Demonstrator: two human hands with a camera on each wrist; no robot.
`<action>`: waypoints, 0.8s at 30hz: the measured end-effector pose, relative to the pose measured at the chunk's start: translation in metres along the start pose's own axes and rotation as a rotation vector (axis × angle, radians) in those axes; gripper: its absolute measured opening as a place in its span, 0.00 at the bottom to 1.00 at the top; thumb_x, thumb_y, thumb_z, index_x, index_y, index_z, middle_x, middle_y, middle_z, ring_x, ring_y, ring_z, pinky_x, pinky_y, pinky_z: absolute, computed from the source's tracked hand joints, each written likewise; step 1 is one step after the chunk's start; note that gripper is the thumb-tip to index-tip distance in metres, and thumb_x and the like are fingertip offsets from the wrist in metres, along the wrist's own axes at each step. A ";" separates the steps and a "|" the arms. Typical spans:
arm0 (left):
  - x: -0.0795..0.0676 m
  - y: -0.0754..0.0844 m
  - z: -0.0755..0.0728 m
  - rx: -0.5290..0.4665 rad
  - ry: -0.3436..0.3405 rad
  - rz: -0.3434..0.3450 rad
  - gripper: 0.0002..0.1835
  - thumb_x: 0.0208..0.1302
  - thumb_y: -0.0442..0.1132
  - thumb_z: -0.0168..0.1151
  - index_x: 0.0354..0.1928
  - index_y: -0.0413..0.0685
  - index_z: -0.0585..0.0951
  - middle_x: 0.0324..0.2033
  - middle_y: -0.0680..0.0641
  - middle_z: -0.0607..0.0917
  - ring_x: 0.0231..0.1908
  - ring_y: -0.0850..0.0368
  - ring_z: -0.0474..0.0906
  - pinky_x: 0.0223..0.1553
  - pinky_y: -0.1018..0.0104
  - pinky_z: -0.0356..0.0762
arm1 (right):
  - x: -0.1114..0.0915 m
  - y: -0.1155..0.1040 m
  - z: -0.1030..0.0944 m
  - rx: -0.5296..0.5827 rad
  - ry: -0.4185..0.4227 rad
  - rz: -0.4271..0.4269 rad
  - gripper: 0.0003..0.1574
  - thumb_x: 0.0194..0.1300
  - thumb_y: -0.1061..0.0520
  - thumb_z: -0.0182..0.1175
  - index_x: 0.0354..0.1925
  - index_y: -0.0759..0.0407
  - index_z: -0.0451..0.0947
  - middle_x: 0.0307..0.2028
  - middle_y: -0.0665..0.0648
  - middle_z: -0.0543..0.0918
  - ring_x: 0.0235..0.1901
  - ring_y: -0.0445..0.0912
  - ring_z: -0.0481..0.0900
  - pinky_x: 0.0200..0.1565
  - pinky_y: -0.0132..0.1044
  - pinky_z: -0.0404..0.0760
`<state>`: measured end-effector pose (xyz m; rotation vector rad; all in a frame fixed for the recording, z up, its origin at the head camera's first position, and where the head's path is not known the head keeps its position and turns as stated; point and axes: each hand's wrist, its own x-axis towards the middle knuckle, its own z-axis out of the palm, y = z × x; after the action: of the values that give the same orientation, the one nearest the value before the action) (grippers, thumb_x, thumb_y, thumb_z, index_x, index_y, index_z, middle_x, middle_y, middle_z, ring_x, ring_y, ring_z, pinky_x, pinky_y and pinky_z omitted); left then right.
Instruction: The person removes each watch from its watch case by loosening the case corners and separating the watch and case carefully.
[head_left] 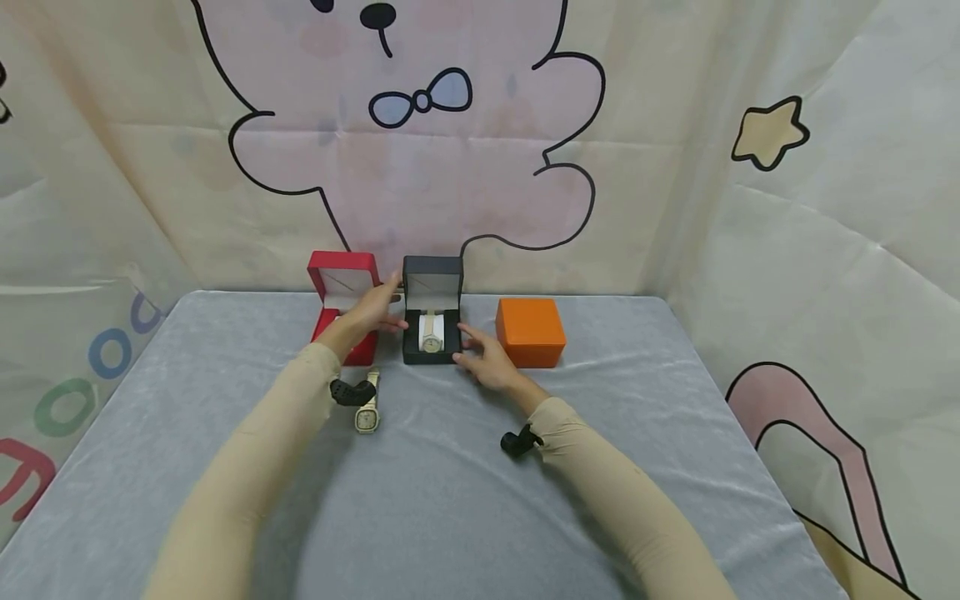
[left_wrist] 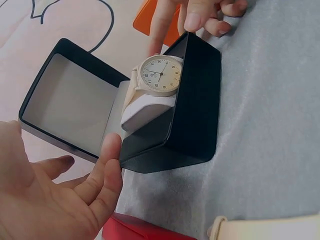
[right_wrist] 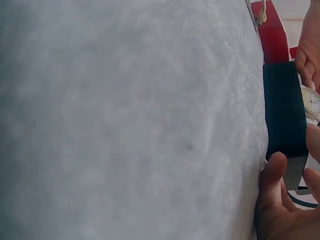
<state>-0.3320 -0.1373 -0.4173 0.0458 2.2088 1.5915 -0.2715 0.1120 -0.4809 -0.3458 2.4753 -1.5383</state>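
A black watch box (head_left: 433, 359) stands at the back of the table with its lid raised. Inside, a watch with a cream strap and round pale dial (left_wrist: 161, 75) sits on a white cushion. My left hand (head_left: 370, 312) is at the box's left side, fingertips against its edge near the hinge, fingers loosely extended. On the opposite side, my right hand (head_left: 489, 362) touches the box, its thumb (right_wrist: 274, 167) low by the front corner and its fingers spread along the side wall.
Left of the black box stands an open red watch box (head_left: 339, 260), partly behind my left hand. A closed orange box (head_left: 531, 333) is to the right. Another watch (head_left: 367, 418), with a squarish dial, lies on the grey cloth (head_left: 435, 500) in front of the red box. A printed curtain hangs behind.
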 end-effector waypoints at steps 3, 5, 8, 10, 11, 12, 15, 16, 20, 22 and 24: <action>-0.004 -0.001 -0.001 0.013 0.004 0.017 0.39 0.79 0.65 0.24 0.82 0.52 0.45 0.79 0.35 0.54 0.40 0.51 0.86 0.62 0.46 0.77 | -0.001 0.000 -0.001 0.002 -0.013 -0.019 0.38 0.72 0.61 0.60 0.77 0.54 0.61 0.62 0.70 0.76 0.19 0.41 0.71 0.22 0.31 0.74; -0.008 -0.002 -0.002 0.030 0.014 0.027 0.39 0.79 0.64 0.25 0.82 0.51 0.48 0.78 0.35 0.56 0.43 0.47 0.86 0.63 0.45 0.76 | -0.001 0.000 -0.001 0.002 -0.012 -0.020 0.37 0.73 0.61 0.59 0.76 0.54 0.62 0.62 0.70 0.76 0.19 0.41 0.70 0.22 0.31 0.74; -0.012 -0.004 -0.003 0.048 0.035 0.049 0.38 0.79 0.64 0.27 0.81 0.50 0.51 0.77 0.35 0.60 0.49 0.40 0.85 0.63 0.45 0.76 | -0.001 0.000 0.000 -0.017 0.009 -0.021 0.36 0.74 0.61 0.58 0.76 0.54 0.63 0.61 0.70 0.77 0.21 0.41 0.70 0.22 0.31 0.74; -0.015 -0.005 -0.003 0.061 0.046 0.064 0.39 0.78 0.65 0.29 0.80 0.49 0.54 0.76 0.35 0.62 0.52 0.37 0.83 0.64 0.45 0.76 | -0.002 -0.001 0.001 -0.038 0.029 -0.022 0.35 0.74 0.60 0.58 0.75 0.54 0.64 0.60 0.69 0.77 0.23 0.42 0.71 0.24 0.31 0.74; -0.016 -0.006 -0.003 0.061 0.055 0.069 0.38 0.79 0.65 0.30 0.80 0.48 0.55 0.75 0.35 0.64 0.53 0.37 0.82 0.64 0.44 0.75 | -0.001 0.000 0.002 -0.049 0.040 -0.025 0.34 0.74 0.60 0.58 0.75 0.54 0.65 0.59 0.69 0.78 0.26 0.43 0.72 0.26 0.31 0.74; -0.018 -0.006 -0.003 0.058 0.063 0.073 0.38 0.79 0.64 0.31 0.79 0.48 0.57 0.74 0.35 0.65 0.54 0.36 0.82 0.65 0.44 0.75 | -0.001 -0.001 0.002 -0.056 0.049 -0.024 0.34 0.74 0.60 0.58 0.74 0.54 0.66 0.59 0.69 0.78 0.29 0.44 0.74 0.28 0.31 0.74; -0.023 -0.007 -0.003 0.080 0.082 0.094 0.34 0.80 0.61 0.34 0.76 0.46 0.62 0.71 0.35 0.69 0.51 0.41 0.83 0.63 0.46 0.76 | -0.001 0.000 0.003 -0.079 0.062 -0.025 0.34 0.73 0.60 0.59 0.74 0.54 0.66 0.60 0.68 0.78 0.44 0.51 0.79 0.39 0.34 0.77; -0.025 -0.008 -0.003 0.089 0.086 0.104 0.33 0.81 0.59 0.35 0.75 0.45 0.64 0.69 0.35 0.71 0.49 0.45 0.84 0.61 0.48 0.77 | -0.001 -0.001 0.003 -0.084 0.062 -0.026 0.34 0.73 0.60 0.59 0.74 0.54 0.66 0.60 0.68 0.78 0.50 0.53 0.78 0.44 0.36 0.78; -0.026 -0.015 -0.003 0.128 0.103 0.149 0.31 0.81 0.57 0.40 0.72 0.43 0.69 0.65 0.35 0.76 0.41 0.58 0.84 0.51 0.59 0.81 | -0.001 -0.003 0.002 -0.105 0.042 -0.026 0.35 0.74 0.60 0.58 0.75 0.53 0.65 0.62 0.67 0.78 0.61 0.56 0.75 0.61 0.48 0.75; -0.027 -0.019 -0.001 0.144 0.101 0.165 0.31 0.80 0.57 0.41 0.71 0.43 0.70 0.65 0.35 0.76 0.41 0.58 0.84 0.46 0.64 0.81 | -0.001 -0.004 0.001 -0.108 0.029 -0.021 0.35 0.74 0.60 0.58 0.76 0.52 0.64 0.63 0.67 0.77 0.63 0.56 0.74 0.66 0.51 0.71; -0.029 -0.023 0.000 0.165 0.094 0.173 0.31 0.80 0.56 0.43 0.72 0.43 0.69 0.65 0.36 0.76 0.42 0.56 0.84 0.43 0.68 0.80 | 0.000 -0.004 0.000 -0.113 0.017 -0.016 0.35 0.74 0.59 0.58 0.76 0.51 0.63 0.64 0.66 0.77 0.64 0.56 0.74 0.68 0.51 0.70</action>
<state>-0.3009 -0.1530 -0.4299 0.2192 2.4636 1.5226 -0.2706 0.1101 -0.4770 -0.3731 2.5846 -1.4166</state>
